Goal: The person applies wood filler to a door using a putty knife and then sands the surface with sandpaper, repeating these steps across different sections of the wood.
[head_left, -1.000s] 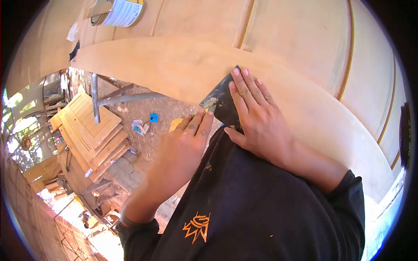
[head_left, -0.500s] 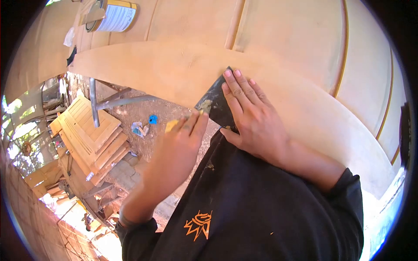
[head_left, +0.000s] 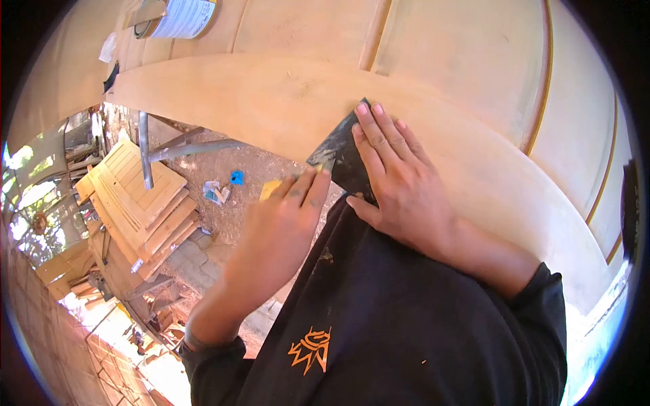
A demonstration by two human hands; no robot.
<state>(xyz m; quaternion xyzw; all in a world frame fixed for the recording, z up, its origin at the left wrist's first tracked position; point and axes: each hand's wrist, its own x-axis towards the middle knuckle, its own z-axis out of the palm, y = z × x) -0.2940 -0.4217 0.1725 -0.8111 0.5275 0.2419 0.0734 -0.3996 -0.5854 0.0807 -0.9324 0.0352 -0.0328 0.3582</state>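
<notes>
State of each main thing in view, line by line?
Left hand: shut around yellow tool
Yellow tool: mostly hidden
Right hand: flat on black sheet
Black sheet: smeared with pale paste
Labelled can: partly covered by brown piece
Wooden panels: stacked
Blue scrap: on ground

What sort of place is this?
Most likely a small, perhaps open-air, woodworking yard or workshop. A large grooved wooden panel fills the upper view with a labelled tin on it, and what look like panelled wooden doors are stacked beyond the left hand.
</notes>
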